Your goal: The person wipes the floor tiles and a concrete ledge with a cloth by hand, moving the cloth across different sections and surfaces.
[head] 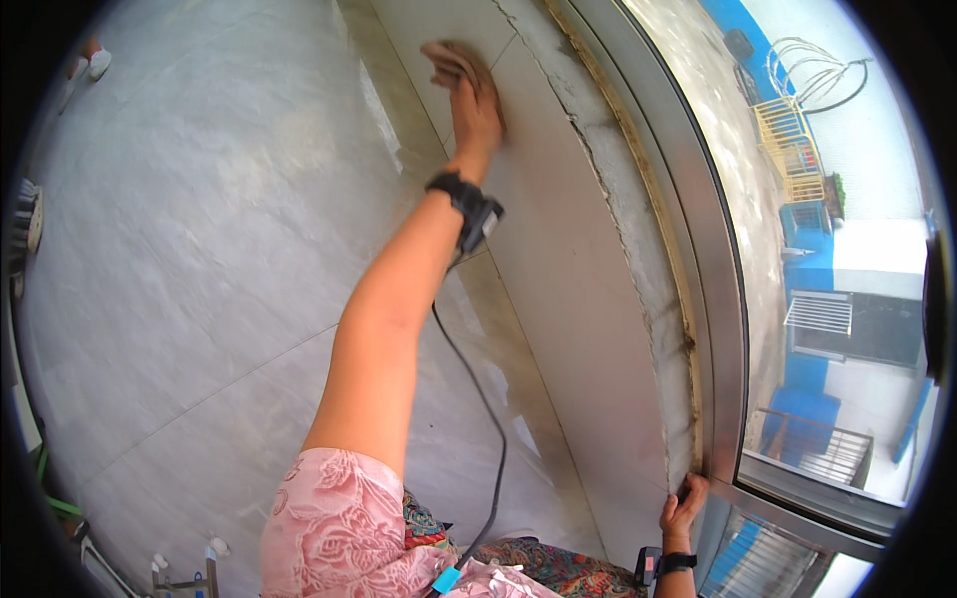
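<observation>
My left hand, at the top centre, presses a folded brownish cloth against the smooth panel below the window; hand and cloth are somewhat blurred. My right hand rests at the lower right on the ledge beside the metal window frame, fingers bent over its edge and nothing seen in them. Between panel and frame runs a rough grey cement strip with an uneven edge. Each wrist wears a black strapped device, and a black cable hangs below the left one.
Large grey tiles cover the floor on the left. A person's shoe shows at the upper left, and a striped shoe at the left rim. Metal legs stand at the bottom left. Beyond the glass is a yellow rack.
</observation>
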Action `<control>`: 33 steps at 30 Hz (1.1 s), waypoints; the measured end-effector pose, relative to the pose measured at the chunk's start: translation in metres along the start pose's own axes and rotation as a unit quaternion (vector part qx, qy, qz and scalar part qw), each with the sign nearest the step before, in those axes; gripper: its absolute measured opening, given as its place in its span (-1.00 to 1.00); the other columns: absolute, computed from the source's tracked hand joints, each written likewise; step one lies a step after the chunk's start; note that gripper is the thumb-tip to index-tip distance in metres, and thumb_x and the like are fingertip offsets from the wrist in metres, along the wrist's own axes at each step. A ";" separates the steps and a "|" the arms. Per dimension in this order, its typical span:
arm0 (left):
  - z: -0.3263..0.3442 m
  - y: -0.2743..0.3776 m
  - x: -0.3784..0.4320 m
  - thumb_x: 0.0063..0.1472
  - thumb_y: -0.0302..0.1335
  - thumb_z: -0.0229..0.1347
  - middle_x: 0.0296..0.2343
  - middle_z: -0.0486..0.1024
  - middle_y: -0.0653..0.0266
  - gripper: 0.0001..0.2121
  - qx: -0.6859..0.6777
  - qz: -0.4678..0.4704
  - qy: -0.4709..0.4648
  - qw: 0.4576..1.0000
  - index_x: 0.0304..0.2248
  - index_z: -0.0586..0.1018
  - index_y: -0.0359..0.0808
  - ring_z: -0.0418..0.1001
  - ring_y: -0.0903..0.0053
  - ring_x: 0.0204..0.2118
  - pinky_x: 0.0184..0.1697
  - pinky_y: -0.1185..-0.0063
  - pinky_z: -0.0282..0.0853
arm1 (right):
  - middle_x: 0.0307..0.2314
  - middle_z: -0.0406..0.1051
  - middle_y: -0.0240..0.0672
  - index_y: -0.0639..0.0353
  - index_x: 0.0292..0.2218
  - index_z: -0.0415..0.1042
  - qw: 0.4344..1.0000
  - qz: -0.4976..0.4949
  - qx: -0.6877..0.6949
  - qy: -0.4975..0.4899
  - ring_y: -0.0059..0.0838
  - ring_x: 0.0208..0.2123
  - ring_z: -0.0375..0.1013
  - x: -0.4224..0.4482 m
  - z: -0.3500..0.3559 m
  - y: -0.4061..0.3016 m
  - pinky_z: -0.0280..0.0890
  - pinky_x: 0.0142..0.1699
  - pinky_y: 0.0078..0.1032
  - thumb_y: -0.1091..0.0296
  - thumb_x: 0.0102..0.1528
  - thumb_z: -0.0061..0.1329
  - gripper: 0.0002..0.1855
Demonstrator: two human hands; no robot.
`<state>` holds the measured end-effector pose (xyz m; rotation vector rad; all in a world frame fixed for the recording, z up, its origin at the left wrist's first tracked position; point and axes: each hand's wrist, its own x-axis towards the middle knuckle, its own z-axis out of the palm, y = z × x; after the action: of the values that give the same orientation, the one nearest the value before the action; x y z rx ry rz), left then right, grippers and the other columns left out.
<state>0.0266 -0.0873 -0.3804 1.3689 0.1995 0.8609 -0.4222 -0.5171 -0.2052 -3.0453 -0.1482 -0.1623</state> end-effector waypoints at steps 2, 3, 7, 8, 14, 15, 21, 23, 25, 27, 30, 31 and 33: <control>0.000 0.008 -0.077 0.08 -0.54 -0.19 -0.30 0.20 -0.14 -0.73 -0.026 -0.100 -0.053 0.993 -0.21 0.22 -0.48 0.19 0.18 -0.29 -0.20 0.38 0.10 | -0.42 0.16 -0.12 0.30 -0.19 0.15 1.000 -0.017 -0.014 0.004 -0.26 -0.41 0.16 0.000 -0.003 0.001 0.09 -0.29 -0.41 -0.04 0.00 -0.32 -0.46; -0.003 0.019 -0.130 0.12 -0.49 -0.19 -0.22 0.16 -0.10 -0.68 0.001 -0.023 -0.070 0.997 -0.14 0.15 -0.47 0.14 0.19 -0.17 -0.08 0.42 0.04 | -0.42 0.16 -0.12 0.30 -0.19 0.15 1.000 -0.016 -0.016 -0.001 -0.26 -0.41 0.16 -0.003 -0.004 0.002 0.09 -0.29 -0.41 -0.04 0.00 -0.32 -0.46; -0.032 0.072 -0.274 0.21 -0.45 -0.34 0.04 -0.22 -0.16 -0.53 -0.035 -0.146 -0.254 0.956 0.02 -0.15 -0.54 -0.26 0.13 0.11 0.13 0.47 -0.32 | -0.43 0.16 -0.10 0.31 -0.21 0.16 1.000 -0.008 -0.018 0.009 -0.23 -0.41 0.16 -0.003 -0.003 0.000 0.10 -0.28 -0.39 -0.04 0.00 -0.33 -0.46; -0.029 0.066 -0.266 0.21 -0.45 -0.34 0.04 -0.22 -0.16 -0.53 -0.036 -0.149 -0.252 0.956 0.02 -0.15 -0.54 -0.26 0.13 0.11 0.13 0.47 -0.32 | -0.44 0.18 -0.08 0.32 -0.22 0.17 1.000 -0.001 -0.019 0.006 -0.19 -0.41 0.17 -0.003 -0.004 -0.002 0.11 -0.28 -0.36 -0.02 -0.01 -0.32 -0.47; -0.033 -0.096 -0.073 0.07 -0.41 -0.14 -0.10 0.15 -0.10 -0.59 0.605 -0.048 -0.294 0.738 -0.13 0.19 -0.53 0.11 0.14 -0.05 0.01 0.39 0.02 | -0.44 0.18 -0.07 0.33 -0.22 0.16 1.000 -0.008 -0.016 -0.010 -0.19 -0.40 0.18 0.001 0.001 -0.003 0.11 -0.27 -0.35 -0.01 -0.01 -0.32 -0.47; -0.031 -0.083 -0.058 0.14 -0.33 -0.23 -0.13 0.18 0.02 -0.61 0.247 -0.306 -0.179 0.902 -0.12 0.20 -0.47 0.15 0.31 -0.11 -0.07 0.47 0.09 | -0.44 0.18 -0.07 0.32 -0.22 0.16 1.000 0.000 -0.027 -0.009 -0.18 -0.40 0.18 -0.004 -0.004 0.000 0.11 -0.27 -0.35 -0.01 -0.01 -0.31 -0.48; -0.029 -0.036 -0.173 0.15 -0.46 -0.27 -0.40 0.21 0.13 -0.78 -0.047 -0.214 -0.092 0.971 -0.26 0.21 -0.43 0.20 0.42 -0.44 -0.35 0.50 0.17 | -0.43 0.18 -0.07 0.31 -0.22 0.17 1.000 -0.012 -0.026 -0.007 -0.15 -0.39 0.18 -0.001 -0.005 0.002 0.11 -0.26 -0.33 0.01 -0.02 -0.31 -0.50; -0.035 0.015 -0.261 0.14 -0.48 -0.25 -0.41 0.12 0.19 -0.81 -0.081 -0.324 -0.192 0.923 -0.25 0.20 -0.35 0.13 0.48 -0.41 -0.39 0.56 0.12 | -0.42 0.18 -0.06 0.31 -0.22 0.17 1.000 -0.004 -0.020 -0.011 -0.14 -0.39 0.18 -0.004 -0.006 0.003 0.11 -0.25 -0.33 0.01 -0.02 -0.31 -0.50; -0.052 0.078 -0.331 0.15 -0.43 -0.23 -0.24 0.12 0.12 -0.74 -0.189 -0.225 -0.310 0.904 -0.15 0.20 -0.30 0.07 0.36 -0.21 -0.19 0.48 0.02 | -0.42 0.18 -0.05 0.31 -0.23 0.17 1.000 0.000 -0.017 -0.003 -0.13 -0.38 0.19 -0.003 -0.004 0.000 0.11 -0.24 -0.32 0.02 -0.02 -0.31 -0.50; -0.050 0.098 -0.315 0.17 -0.31 -0.23 -0.05 0.07 -0.08 -0.64 -0.084 0.049 -0.359 0.928 -0.08 0.17 -0.30 -0.03 0.17 0.05 0.06 0.36 -0.16 | -0.41 0.18 -0.05 0.32 -0.23 0.18 1.000 -0.008 -0.020 0.000 -0.14 -0.38 0.19 -0.001 -0.004 -0.002 0.12 -0.24 -0.33 0.03 -0.02 -0.30 -0.51; -0.015 0.076 -0.231 0.13 -0.42 -0.22 -0.07 0.05 -0.18 -0.58 -0.066 0.072 -0.357 0.929 -0.07 0.11 -0.54 -0.04 0.04 0.03 0.06 0.31 -0.17 | -0.41 0.16 -0.10 0.32 -0.22 0.17 1.000 -0.018 -0.008 0.003 -0.25 -0.41 0.16 0.002 -0.003 -0.003 0.10 -0.28 -0.42 -0.07 0.00 -0.32 -0.45; -0.006 0.081 -0.196 0.12 -0.45 -0.23 -0.06 0.03 -0.20 -0.57 -0.065 0.086 -0.277 0.955 -0.08 0.09 -0.60 -0.06 0.03 0.04 0.07 0.32 -0.21 | -0.41 0.16 -0.10 0.32 -0.22 0.17 1.000 -0.008 -0.011 -0.002 -0.25 -0.41 0.16 -0.003 -0.005 -0.002 0.10 -0.28 -0.42 -0.07 0.00 -0.32 -0.45; 0.013 0.065 -0.128 0.07 -0.47 -0.23 -0.26 0.24 -0.16 -0.69 0.016 0.154 -0.048 0.987 -0.21 0.27 -0.49 0.16 0.00 -0.21 -0.09 0.23 -0.04 | -0.42 0.19 -0.06 0.32 -0.23 0.19 1.000 -0.007 -0.010 0.000 -0.15 -0.38 0.19 -0.002 -0.007 -0.002 0.13 -0.25 -0.35 0.04 -0.03 -0.27 -0.52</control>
<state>-0.0809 -0.1817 -0.3631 1.4902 -0.0768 1.0468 -0.4252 -0.5157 -0.1987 -3.0651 -0.1679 -0.1651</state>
